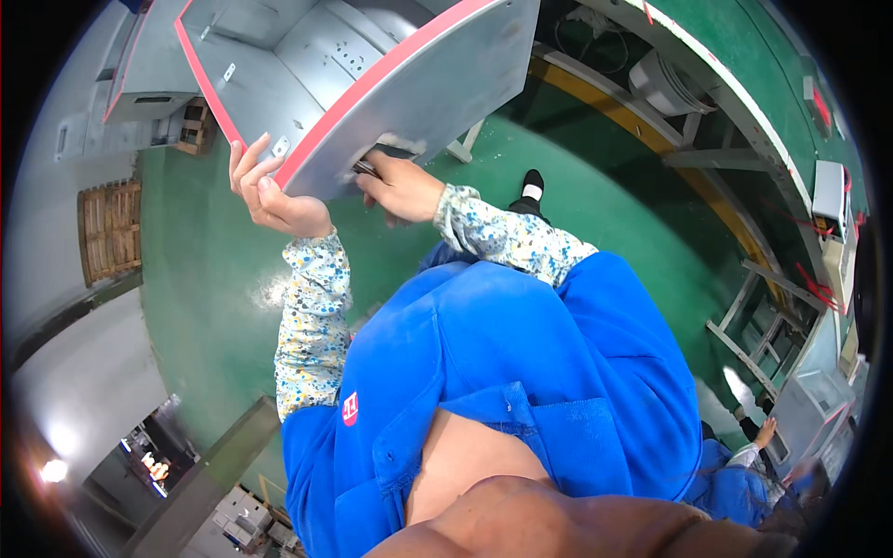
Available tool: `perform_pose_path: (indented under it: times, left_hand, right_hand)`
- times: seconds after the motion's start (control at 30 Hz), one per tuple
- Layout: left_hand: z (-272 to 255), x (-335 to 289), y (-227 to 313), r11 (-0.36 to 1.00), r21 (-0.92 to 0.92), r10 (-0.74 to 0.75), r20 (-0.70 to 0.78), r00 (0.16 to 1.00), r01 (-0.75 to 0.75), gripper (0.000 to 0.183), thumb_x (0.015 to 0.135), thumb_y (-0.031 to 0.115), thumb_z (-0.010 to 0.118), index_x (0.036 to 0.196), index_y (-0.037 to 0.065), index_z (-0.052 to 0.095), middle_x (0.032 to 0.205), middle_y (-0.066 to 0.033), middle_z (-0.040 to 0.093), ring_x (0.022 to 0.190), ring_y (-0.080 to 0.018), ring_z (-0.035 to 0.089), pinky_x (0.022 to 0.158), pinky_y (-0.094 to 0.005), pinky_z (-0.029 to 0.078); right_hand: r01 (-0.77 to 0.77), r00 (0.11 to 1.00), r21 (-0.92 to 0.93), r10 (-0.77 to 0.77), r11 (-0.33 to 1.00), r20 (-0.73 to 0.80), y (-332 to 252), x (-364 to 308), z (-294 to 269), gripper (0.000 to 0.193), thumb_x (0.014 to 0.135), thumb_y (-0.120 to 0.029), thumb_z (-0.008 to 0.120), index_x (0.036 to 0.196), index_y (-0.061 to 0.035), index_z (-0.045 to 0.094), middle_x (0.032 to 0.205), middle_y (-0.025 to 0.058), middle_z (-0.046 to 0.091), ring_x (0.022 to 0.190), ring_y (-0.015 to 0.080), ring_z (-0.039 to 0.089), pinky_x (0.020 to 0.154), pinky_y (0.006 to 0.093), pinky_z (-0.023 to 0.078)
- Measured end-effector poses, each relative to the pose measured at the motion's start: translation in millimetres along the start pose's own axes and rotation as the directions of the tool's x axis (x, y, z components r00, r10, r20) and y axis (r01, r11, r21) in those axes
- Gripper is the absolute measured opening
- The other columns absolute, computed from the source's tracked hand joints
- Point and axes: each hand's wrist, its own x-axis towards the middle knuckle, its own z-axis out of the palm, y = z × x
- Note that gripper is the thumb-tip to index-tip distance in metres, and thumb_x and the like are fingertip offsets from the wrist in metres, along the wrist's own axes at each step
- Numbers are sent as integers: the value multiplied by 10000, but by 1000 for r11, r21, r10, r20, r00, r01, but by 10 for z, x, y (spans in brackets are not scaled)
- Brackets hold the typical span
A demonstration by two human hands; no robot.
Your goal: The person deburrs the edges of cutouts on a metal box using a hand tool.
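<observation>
A large grey sheet-metal cabinet (409,102) with red-pink edging stands tilted in front of me, its open inside facing up and left. My left hand (279,195) grips its near lower corner, fingers over the edge and thumb along the red strip. My right hand (405,189) is closed on a small dark metal tool (366,168), beside a rectangular cutout (398,147) in the cabinet's outer face. Most of the tool is hidden by my fingers, so its exact kind does not show. Both my forearms wear speckled sleeve covers.
A long workbench frame (735,84) curves along the right, with a white bucket (665,82) under it. Wooden pallets (110,231) and another grey cabinet (149,88) are at left. A co-worker in blue (735,484) handles a metal box (809,409) at lower right.
</observation>
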Motion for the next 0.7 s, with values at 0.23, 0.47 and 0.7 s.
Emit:
perform_pose_path:
  times: [0.23, 0.47, 0.7]
  left_hand:
    - [-8, 2, 28, 1000, -7, -18, 6, 1000, 18, 270, 798, 146, 290, 675, 7, 487, 966, -147, 604, 1146, -331, 408, 965, -441, 314]
    - [-6, -21, 5, 1000, -11, -20, 6, 1000, 20, 279, 807, 164, 290, 687, 11, 490, 969, -142, 602, 1144, -326, 409, 963, -443, 320]
    - [-2, -18, 12, 1000, 15, -12, 10, 1000, 12, 307, 818, 195, 278, 691, 11, 488, 971, -141, 603, 1133, -332, 419, 957, -445, 328]
  right_hand:
    - [-141, 973, 719, 231, 680, -28, 195, 66, 60, 255, 912, -169, 400, 1111, -14, 441, 795, 68, 584, 560, 133, 580, 369, 224, 427]
    - [-67, 998, 904, 17, 421, 66, 147, 89, 126, 223, 918, -124, 395, 1116, -38, 450, 823, 45, 539, 586, 109, 519, 436, 220, 432]
    - [-106, 966, 852, -151, 512, 210, 248, 95, -18, 232, 899, -114, 439, 1120, -52, 473, 820, 31, 526, 535, 51, 452, 406, 182, 379]
